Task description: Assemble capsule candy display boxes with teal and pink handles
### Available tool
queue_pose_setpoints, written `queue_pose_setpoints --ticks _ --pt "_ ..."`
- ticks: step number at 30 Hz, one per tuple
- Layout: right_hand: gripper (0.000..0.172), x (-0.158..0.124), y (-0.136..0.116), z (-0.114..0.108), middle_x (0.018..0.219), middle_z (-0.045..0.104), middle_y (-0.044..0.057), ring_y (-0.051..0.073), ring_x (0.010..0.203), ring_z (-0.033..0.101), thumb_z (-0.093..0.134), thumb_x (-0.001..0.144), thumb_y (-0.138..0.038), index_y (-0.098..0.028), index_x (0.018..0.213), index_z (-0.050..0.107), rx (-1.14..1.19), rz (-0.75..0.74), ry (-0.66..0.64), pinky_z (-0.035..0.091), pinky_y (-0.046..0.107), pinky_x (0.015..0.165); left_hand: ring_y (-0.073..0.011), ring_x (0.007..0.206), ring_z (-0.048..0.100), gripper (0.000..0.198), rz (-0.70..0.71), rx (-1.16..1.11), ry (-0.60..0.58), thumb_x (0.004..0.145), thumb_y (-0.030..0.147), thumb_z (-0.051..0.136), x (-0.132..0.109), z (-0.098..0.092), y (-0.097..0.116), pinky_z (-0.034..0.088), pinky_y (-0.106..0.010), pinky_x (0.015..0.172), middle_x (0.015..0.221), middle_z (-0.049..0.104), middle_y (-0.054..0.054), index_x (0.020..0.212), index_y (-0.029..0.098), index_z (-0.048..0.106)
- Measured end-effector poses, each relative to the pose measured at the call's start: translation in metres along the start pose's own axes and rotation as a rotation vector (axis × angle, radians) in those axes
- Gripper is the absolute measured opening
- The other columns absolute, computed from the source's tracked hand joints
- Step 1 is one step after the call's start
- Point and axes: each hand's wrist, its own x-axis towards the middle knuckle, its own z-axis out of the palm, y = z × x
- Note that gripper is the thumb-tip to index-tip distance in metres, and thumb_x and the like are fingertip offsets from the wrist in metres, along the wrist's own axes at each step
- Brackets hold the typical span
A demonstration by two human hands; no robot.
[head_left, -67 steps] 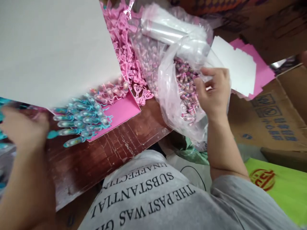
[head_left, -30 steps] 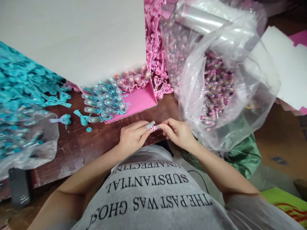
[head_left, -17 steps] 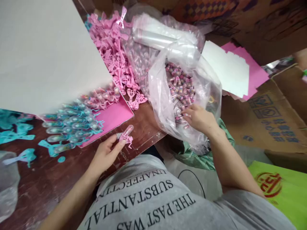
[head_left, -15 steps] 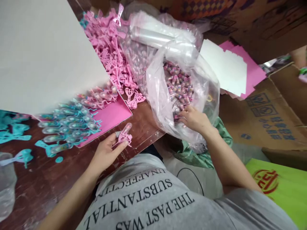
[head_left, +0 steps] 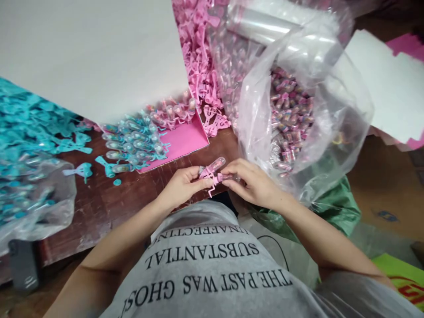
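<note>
My left hand (head_left: 179,187) pinches a pink plastic toy piece (head_left: 208,172) that has a clear dome-ended tube along its upper side. From the right, my right hand (head_left: 255,182) holds a small clear tube with a pink end (head_left: 228,176) against that piece; my fingers partly cover it. Both hands are just above the table's front edge. Behind them stands a pink-lined box (head_left: 188,139) with rows of teal and pink toy pieces (head_left: 134,141). A clear plastic bag (head_left: 256,128) full of small pink-capped tubes (head_left: 291,115) gapes to the right.
Pink plastic parts (head_left: 202,57) are heaped behind the box, teal parts (head_left: 36,117) to its left. Another bag (head_left: 62,203) with teal-capped tubes lies at the left, above a dark phone (head_left: 24,265). White card sheets (head_left: 387,88) are at the right.
My right hand has come out of the bag of tubes and moved left, bringing a tube to the pink piece in my left hand. The camera view has shifted left.
</note>
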Motion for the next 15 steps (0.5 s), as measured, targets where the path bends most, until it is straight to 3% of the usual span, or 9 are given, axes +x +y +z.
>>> queue_pose_setpoints --ticks 8,11,15 --pt "0.025 0.009 -0.004 0.018 0.122 0.071 0.010 0.021 0.112 0.072 0.063 0.107 -0.023 -0.023 0.131 0.064 -0.024 -0.139 -0.065 0.064 0.036 0.093 -0.0120 0.071 0.064 0.028 -0.013 -0.095 -0.030 0.086 0.045 0.085 -0.015 -0.004 -0.013 0.053 -0.024 0.070 0.083 0.075 0.000 0.090 0.019 0.077" --pt "0.018 0.011 -0.009 0.028 0.111 0.073 0.009 0.020 0.099 0.072 0.063 0.107 -0.029 -0.021 0.123 0.068 0.015 -0.011 -0.049 0.064 0.037 0.086 -0.0155 0.078 0.069 0.028 0.195 0.151 0.071 0.092 0.047 0.079 -0.019 -0.009 -0.019 0.056 -0.027 0.074 0.088 0.077 -0.002 0.095 0.018 0.077" --pt "0.027 0.017 -0.010 0.038 0.085 0.071 0.002 0.015 0.072 0.066 0.062 0.107 -0.043 -0.018 0.107 0.072 0.295 0.323 -0.113 0.059 0.031 0.067 -0.0171 0.081 0.073 0.029 0.578 0.657 0.242 0.105 0.045 0.066 -0.026 -0.020 -0.024 0.056 -0.028 0.074 0.090 0.079 -0.005 0.103 0.019 0.078"
